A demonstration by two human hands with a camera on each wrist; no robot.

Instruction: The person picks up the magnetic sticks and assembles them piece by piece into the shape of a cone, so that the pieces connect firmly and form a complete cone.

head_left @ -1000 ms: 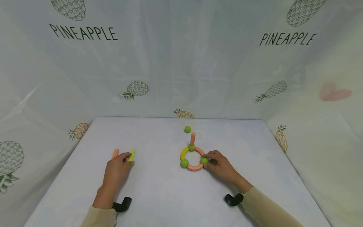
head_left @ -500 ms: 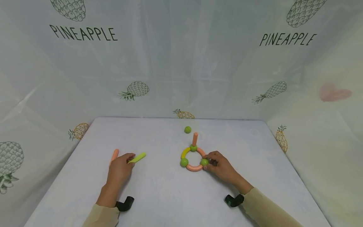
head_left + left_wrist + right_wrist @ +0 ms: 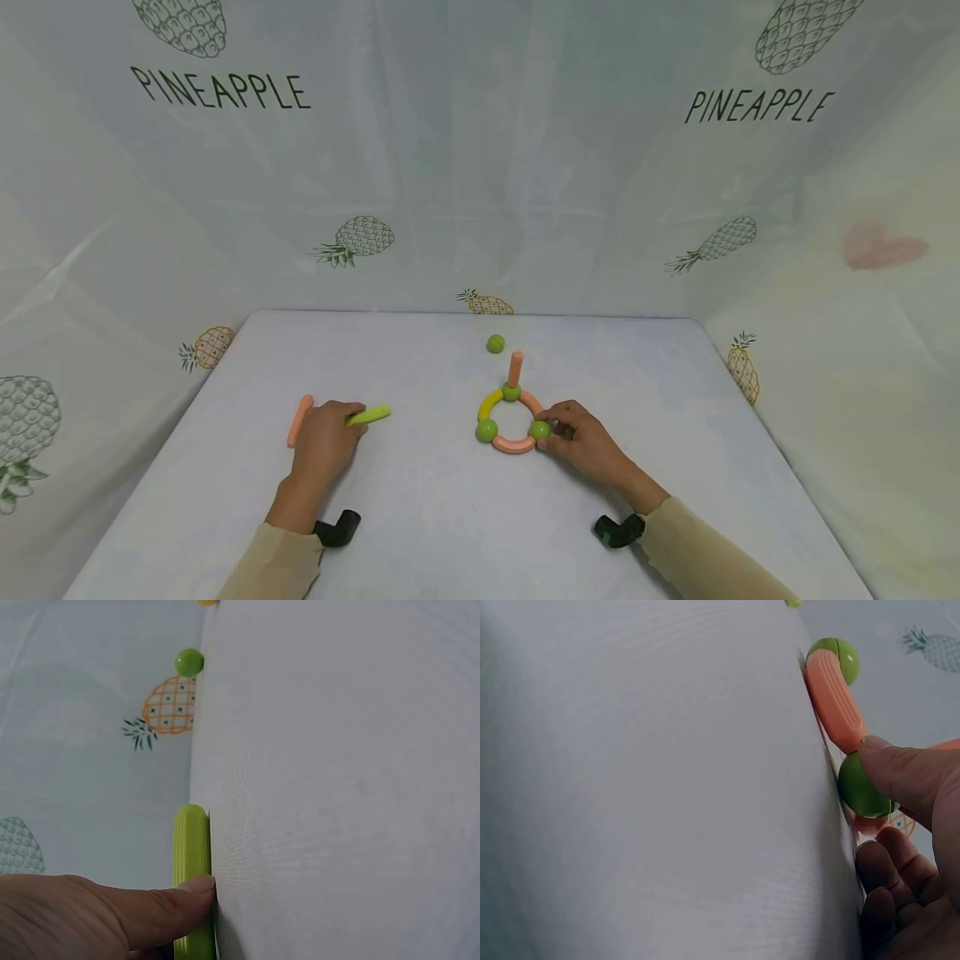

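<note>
A lime-green stick [image 3: 372, 415] is pinched between thumb and fingers of the left hand [image 3: 326, 440]; in the left wrist view the thumb lies across the stick [image 3: 192, 847]. The right hand [image 3: 587, 446] grips the green ball [image 3: 540, 430] at the right of a ring on the table; the right wrist view shows the thumb on that ball [image 3: 861, 787]. Curved orange pieces [image 3: 513, 446], a yellow curved piece [image 3: 490, 405] and green balls [image 3: 487, 430] form the ring. From its top ball [image 3: 512, 392] an orange stick [image 3: 516, 368] points away.
Beside the left hand lies a loose orange stick [image 3: 300, 421]. A loose green ball [image 3: 496, 343] is behind the ring, near the far edge of the white table [image 3: 420, 517]. A pineapple-print cloth [image 3: 480, 167] hangs behind.
The left hand has moved slightly right, and the lime-green stick has swung from pointing away to pointing right. The ring's top ball and orange stick shifted slightly right. The right hand stays on its ball.
</note>
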